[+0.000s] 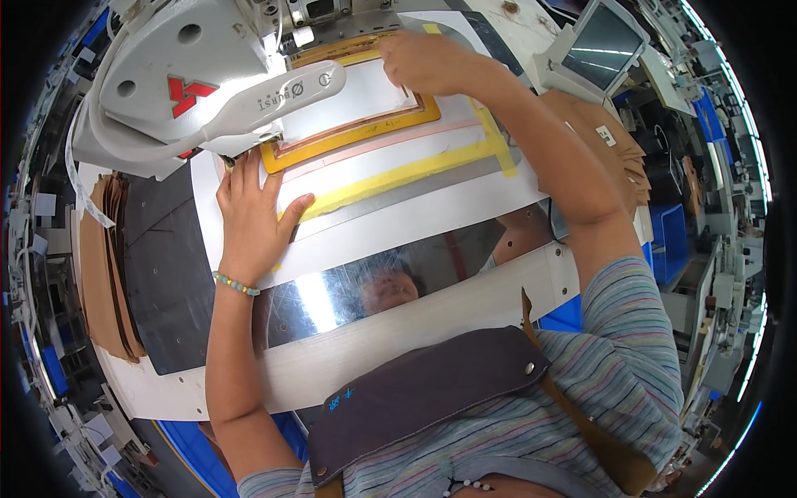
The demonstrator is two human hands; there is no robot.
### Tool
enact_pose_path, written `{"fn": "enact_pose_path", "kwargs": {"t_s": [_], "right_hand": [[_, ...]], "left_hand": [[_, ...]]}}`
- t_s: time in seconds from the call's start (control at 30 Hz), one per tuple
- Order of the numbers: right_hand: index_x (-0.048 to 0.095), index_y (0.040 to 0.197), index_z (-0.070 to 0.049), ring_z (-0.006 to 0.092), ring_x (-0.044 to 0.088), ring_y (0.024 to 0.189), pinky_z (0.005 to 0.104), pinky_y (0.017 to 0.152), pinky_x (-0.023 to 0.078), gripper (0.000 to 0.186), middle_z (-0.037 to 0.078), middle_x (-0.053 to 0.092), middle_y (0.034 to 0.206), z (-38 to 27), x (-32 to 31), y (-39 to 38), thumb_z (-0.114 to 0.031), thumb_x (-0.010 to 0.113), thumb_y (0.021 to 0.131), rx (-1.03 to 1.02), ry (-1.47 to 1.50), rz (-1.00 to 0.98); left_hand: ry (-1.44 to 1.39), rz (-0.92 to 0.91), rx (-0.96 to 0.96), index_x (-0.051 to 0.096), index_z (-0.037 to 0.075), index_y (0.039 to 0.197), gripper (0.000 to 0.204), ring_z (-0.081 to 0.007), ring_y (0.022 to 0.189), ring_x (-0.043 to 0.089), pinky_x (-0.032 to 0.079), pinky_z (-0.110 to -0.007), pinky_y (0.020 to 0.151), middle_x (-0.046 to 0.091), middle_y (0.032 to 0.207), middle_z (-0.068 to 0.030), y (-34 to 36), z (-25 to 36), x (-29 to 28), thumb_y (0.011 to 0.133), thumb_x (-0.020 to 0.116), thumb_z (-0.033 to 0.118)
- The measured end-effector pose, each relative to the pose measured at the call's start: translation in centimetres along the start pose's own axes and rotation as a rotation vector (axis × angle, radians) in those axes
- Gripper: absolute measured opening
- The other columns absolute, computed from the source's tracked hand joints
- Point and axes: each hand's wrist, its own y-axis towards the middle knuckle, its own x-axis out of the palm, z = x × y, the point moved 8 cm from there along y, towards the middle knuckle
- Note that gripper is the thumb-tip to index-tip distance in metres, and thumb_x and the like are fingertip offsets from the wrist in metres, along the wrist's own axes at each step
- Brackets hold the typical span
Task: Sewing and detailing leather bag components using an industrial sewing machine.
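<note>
My left hand point(253, 212) lies flat with its fingers spread on a white sheet point(199, 187), its fingertips beside the near left corner of a yellow and brown frame point(374, 130). At the frame's right side, my right hand point(423, 65) is closed with its fingers bent down over the rim. Whatever it holds, if anything, is hidden under the fingers. White material point(349, 108) shows inside the frame. A strip of yellow tape point(398, 174) runs across the sheet on the near side of the frame. Above the frame's left part stands a white sewing machine head point(166, 75).
A shiny metal plate point(357, 290) spans the table's near side. Stacked brown pieces sit at the left point(108, 274) and the right point(594, 133). A screen point(602, 50) stands at the far right. A white handle-shaped part point(282, 91) juts from the machine over the frame.
</note>
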Motion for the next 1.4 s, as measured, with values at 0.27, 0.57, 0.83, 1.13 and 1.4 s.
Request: {"fn": "enact_pose_path", "kwargs": {"t_s": [0.27, 0.57, 0.83, 1.13, 1.4], "right_hand": [[0.066, 0.073, -0.007, 0.0269, 0.065, 0.097, 0.0416, 0.082, 0.053, 0.014, 0.009, 0.069, 0.080, -2.9, 2.3, -1.8, -0.005, 0.060, 0.085, -0.319, -0.054, -0.021], [0.072, 0.108, -0.003, 0.0318, 0.067, 0.102, 0.0422, 0.096, 0.051, 0.025, 0.017, 0.072, 0.105, -8.4, 0.5, -0.1, -0.007, 0.053, 0.093, -0.351, 0.793, -0.041], [0.067, 0.131, 0.000, 0.0344, 0.060, 0.123, 0.0439, 0.110, 0.045, 0.034, 0.018, 0.068, 0.131, -10.3, 1.1, -1.4, -0.009, 0.051, 0.102, -0.456, 0.605, 0.157], [0.070, 0.107, -0.003, 0.0363, 0.059, 0.099, 0.0467, 0.089, 0.048, 0.020, 0.016, 0.066, 0.102, -7.0, 1.2, -4.2, -0.011, 0.059, 0.093, -0.269, 0.505, 0.542], [0.074, 0.102, -0.002, 0.0295, 0.062, 0.115, 0.0433, 0.100, 0.048, 0.015, 0.012, 0.071, 0.122, -7.0, 0.8, -4.8, -0.007, 0.065, 0.091, -0.271, 0.546, 0.535]], "left_hand": [[-0.018, 0.049, 0.001, 0.060, 0.003, 0.143, 0.070, -0.0400, 0.151, 0.031, 0.020, -0.058, 0.122, 0.042, 0.157, -0.0268, 0.0, -0.3, 0.0, 0.098, 0.060, 0.057], [-0.046, 0.011, -0.028, 0.064, 0.003, 0.140, 0.070, -0.0406, 0.153, 0.029, 0.020, -0.056, 0.122, 0.040, 0.160, -0.0276, -0.3, -0.5, 0.5, 0.100, 0.056, 0.060], [-0.054, 0.088, -0.025, 0.063, 0.003, 0.138, 0.071, -0.0394, 0.152, 0.033, 0.021, -0.057, 0.122, 0.044, 0.156, -0.0296, -0.8, -0.3, -0.9, 0.099, 0.057, 0.061], [0.298, 0.386, -0.315, 0.068, 0.000, 0.123, 0.034, -0.0391, 0.113, 0.067, 0.052, -0.050, 0.096, 0.071, 0.122, -0.0217, -6.7, -20.5, -10.9, 0.097, 0.065, 0.022], [0.322, 0.358, -0.666, 0.067, -0.004, 0.127, 0.030, -0.0420, 0.107, 0.066, 0.053, -0.048, 0.095, 0.068, 0.120, -0.0250, -18.3, -36.8, -7.4, 0.100, 0.060, 0.009]]}}
